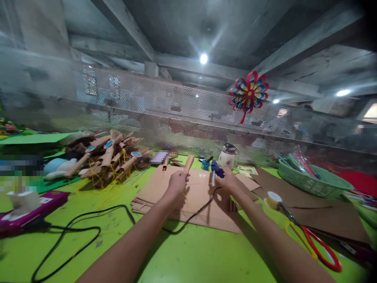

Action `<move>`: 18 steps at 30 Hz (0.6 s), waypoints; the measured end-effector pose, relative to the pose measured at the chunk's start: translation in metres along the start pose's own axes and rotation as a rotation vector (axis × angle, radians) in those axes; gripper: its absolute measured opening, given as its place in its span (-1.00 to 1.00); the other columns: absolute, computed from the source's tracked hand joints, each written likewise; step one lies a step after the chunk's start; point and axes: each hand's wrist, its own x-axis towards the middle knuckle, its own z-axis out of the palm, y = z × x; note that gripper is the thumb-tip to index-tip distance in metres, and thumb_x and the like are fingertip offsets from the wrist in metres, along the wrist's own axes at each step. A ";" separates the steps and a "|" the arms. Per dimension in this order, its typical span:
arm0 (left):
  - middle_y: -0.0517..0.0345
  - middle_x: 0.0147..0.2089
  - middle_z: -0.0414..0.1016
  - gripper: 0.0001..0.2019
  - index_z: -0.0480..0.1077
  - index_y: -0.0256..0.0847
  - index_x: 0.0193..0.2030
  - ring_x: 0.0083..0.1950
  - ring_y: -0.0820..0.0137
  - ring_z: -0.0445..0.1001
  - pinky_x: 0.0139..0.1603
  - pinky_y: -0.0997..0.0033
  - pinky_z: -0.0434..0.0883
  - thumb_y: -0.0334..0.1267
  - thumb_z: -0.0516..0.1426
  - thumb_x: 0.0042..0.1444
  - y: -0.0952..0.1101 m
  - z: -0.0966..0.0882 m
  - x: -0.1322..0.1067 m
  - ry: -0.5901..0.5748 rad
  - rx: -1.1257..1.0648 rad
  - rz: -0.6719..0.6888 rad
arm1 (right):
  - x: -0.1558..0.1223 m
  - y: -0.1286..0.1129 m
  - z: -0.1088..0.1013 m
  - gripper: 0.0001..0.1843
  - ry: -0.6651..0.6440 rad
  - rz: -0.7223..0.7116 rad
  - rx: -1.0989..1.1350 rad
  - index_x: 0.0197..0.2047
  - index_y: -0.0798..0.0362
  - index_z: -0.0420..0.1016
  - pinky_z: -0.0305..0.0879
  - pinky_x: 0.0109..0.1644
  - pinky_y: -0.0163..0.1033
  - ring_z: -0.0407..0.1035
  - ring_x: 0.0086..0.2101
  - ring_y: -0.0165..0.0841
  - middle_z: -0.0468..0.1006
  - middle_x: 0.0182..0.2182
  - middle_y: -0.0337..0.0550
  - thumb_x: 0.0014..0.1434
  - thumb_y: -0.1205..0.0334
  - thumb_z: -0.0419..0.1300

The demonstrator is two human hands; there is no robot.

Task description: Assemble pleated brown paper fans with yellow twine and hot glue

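Note:
My left hand is closed around a narrow folded cardboard strip, which points up and away from me. In my right hand is a dark blue hot glue gun, with a white glue stick pointing down from it. Its nozzle is hard to make out. A black cord trails from the glue gun across the table to the left. Both hands are above a stack of brown cardboard sheets, a short way apart.
Left are a heap of rolled cardboard pieces with yellow strings and a purple power strip. Behind stand a white jar and a blue bottle. Right are a green basket, a thread spool and red-yellow scissors.

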 end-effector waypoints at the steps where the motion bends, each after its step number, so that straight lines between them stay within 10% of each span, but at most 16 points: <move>1: 0.29 -0.62 0.20 -0.80 0.30 -0.29 -0.49 -0.65 0.59 0.11 -0.62 0.58 0.06 -0.25 -0.02 0.06 0.000 0.000 0.000 0.006 0.003 -0.006 | 0.001 0.001 -0.007 -0.73 0.014 0.024 0.073 -0.27 0.12 0.47 0.25 -0.22 -0.18 0.33 -0.31 -0.21 0.49 -0.37 -0.10 -0.13 0.27 0.20; 10: 0.24 -0.64 0.23 -0.79 0.30 -0.26 -0.54 -0.67 0.55 0.13 -0.65 0.55 0.07 -0.27 0.00 0.07 -0.013 0.001 0.003 0.033 0.150 -0.060 | 0.003 0.006 -0.061 -0.58 0.151 0.228 0.711 -0.27 0.07 0.42 0.35 -0.47 -0.28 0.47 -0.46 -0.32 0.56 -0.43 -0.14 -0.02 -0.12 0.20; 18: 0.18 -0.59 0.30 -0.77 0.34 -0.25 -0.50 -0.62 0.47 0.22 -0.56 0.45 0.15 -0.27 -0.03 0.12 -0.018 0.003 0.001 -0.006 0.331 0.080 | -0.034 -0.044 -0.057 -0.56 -0.386 0.141 0.713 -0.34 0.17 0.52 0.38 -0.28 -0.22 0.49 -0.40 -0.28 0.59 -0.36 0.02 0.11 -0.11 0.18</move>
